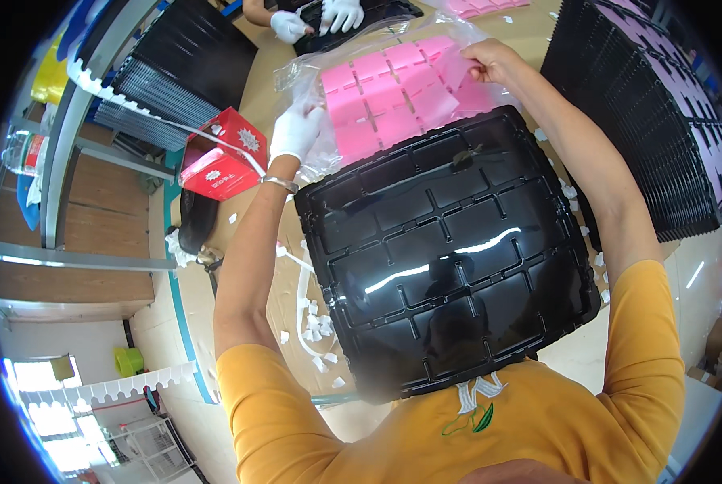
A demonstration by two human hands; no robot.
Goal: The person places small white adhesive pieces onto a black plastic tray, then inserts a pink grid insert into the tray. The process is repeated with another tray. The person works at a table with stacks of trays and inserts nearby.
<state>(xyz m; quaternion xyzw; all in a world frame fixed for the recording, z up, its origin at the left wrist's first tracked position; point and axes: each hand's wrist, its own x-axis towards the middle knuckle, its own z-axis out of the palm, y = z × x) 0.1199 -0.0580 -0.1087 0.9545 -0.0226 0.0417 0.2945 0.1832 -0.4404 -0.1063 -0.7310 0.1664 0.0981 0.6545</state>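
In front of me lies a pink slotted sheet (377, 89) inside or under clear plastic film (322, 157), which looks like a bag. At its left edge my left hand (296, 131), in a white glove, is closed on the film; its fingertips are partly hidden. Bare and pinched closed, my right hand (490, 61) holds the film at the sheet's far right corner. A black plastic tray (449, 250) with moulded dividers leans between my forearms, its near edge close to my chest and its far edge overlapping the pink sheet.
Tall stacks of black trays stand at left (179, 68) and right (643, 113), the right one with pink sheets. A red box (228, 153) sits left. White scraps (319, 327) litter the table. Across it, a co-worker's gloved hands (341, 14) touch another black tray. Metal shelving (58, 185) stands left.
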